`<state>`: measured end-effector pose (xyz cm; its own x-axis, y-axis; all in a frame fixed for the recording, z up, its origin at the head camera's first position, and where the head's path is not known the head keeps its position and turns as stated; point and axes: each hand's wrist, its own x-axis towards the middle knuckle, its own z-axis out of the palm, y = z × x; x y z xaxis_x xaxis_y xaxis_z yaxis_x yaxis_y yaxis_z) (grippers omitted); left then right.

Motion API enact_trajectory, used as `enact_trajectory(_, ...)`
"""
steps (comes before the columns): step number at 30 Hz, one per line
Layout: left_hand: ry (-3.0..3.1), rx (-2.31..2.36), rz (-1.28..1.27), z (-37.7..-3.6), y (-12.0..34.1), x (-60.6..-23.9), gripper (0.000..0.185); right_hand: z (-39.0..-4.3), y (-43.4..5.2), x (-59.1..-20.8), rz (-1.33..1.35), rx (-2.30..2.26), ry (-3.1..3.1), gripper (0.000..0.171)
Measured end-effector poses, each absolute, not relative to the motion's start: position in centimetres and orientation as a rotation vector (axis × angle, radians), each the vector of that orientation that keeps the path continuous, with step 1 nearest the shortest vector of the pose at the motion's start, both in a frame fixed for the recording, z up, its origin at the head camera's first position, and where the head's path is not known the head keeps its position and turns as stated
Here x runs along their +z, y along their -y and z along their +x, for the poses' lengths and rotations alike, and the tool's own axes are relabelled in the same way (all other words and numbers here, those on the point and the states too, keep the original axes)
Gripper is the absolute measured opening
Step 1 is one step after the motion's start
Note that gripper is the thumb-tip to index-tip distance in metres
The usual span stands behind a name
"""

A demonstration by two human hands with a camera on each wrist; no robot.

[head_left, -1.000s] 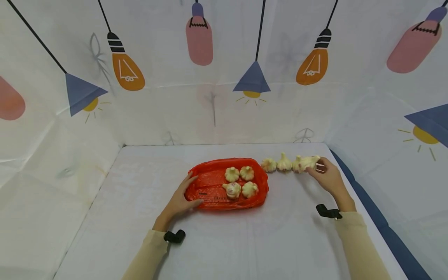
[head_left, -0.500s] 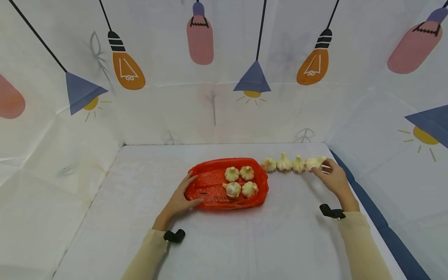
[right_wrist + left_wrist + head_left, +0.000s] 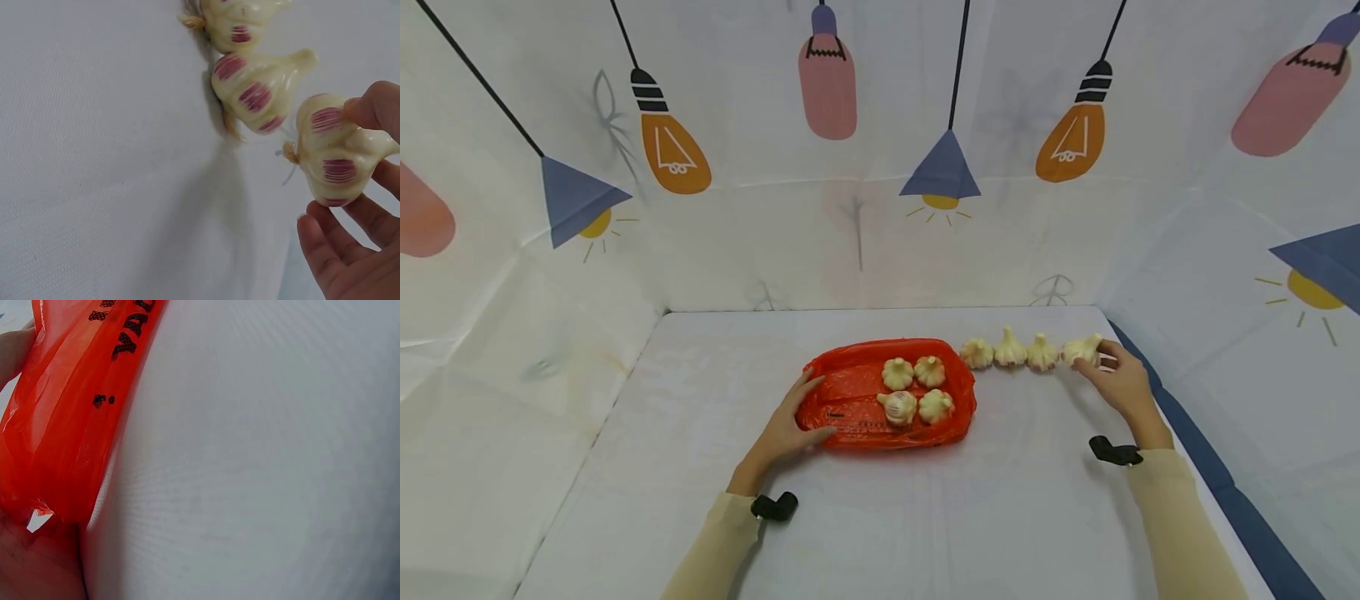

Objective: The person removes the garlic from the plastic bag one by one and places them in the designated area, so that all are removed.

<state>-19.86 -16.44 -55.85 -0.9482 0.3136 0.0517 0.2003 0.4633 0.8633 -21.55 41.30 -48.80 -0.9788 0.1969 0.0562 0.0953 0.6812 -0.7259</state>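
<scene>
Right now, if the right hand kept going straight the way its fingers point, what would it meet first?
The right hand points left along the row while pinching the end garlic bulb. The next garlic bulb would likely be met first; the gap looks small, though depth is unclear.

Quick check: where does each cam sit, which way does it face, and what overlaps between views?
Head: worn on the head, looking forward and down at the white table; both hands and beige sleeves show.
Left wrist: at the left hand, close on the red crinkled plastic tray; skin at the frame's left edge.
Right wrist: at the right hand, facing the purple-streaked garlic bulb it pinches; fingers show.
Shared: head and left wrist see the tray; head and right wrist see the held bulb.
</scene>
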Motion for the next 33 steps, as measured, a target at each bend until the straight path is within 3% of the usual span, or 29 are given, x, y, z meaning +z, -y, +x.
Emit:
enact_trajectory(13, -2.58, 1.507, 0.462, -20.0, 16.3, -55.6, 0.092, -23.7, -42.1, -50.6, -0.313, 1.153, 2.745, 0.076)
enact_trajectory(33, -2.573, 1.514, 0.454, -19.7, 16.3, -55.5, 0.092, -23.9, -41.7, -52.3, -0.307, 1.148, 2.805, 0.078)
